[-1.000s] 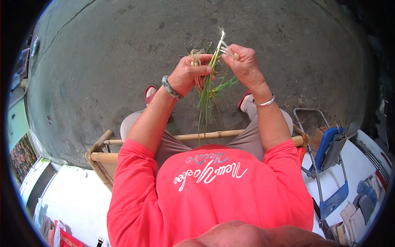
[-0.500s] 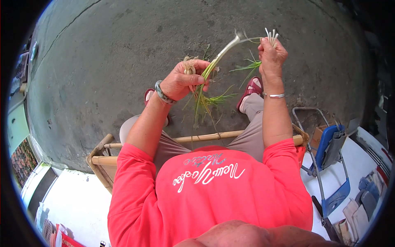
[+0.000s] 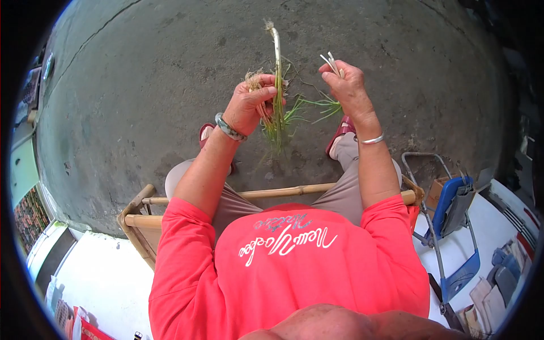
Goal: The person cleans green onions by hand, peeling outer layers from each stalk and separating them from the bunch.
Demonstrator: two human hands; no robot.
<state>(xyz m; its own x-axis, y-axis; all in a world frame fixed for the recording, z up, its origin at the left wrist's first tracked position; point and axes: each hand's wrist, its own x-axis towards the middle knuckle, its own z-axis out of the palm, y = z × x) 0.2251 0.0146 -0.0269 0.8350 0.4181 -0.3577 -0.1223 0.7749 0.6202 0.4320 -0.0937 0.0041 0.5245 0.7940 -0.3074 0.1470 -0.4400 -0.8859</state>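
Separately, left hand grasping rooted scallions in its fingers, one long stalk rising beyond them, right hand pinching white stems that jut past its fingertips, green leaves below those fingers, floor under both hands.

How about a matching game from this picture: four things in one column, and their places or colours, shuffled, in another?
Things:
1. thick bangle
2. shirt
3. long stalk
4. thin white stems

Places or colours:
A. poking out of the right hand
B. bright pinkish red
C. mottled grey-green
D. held root end up in the left hand

Pairs: 1-C, 2-B, 3-D, 4-A
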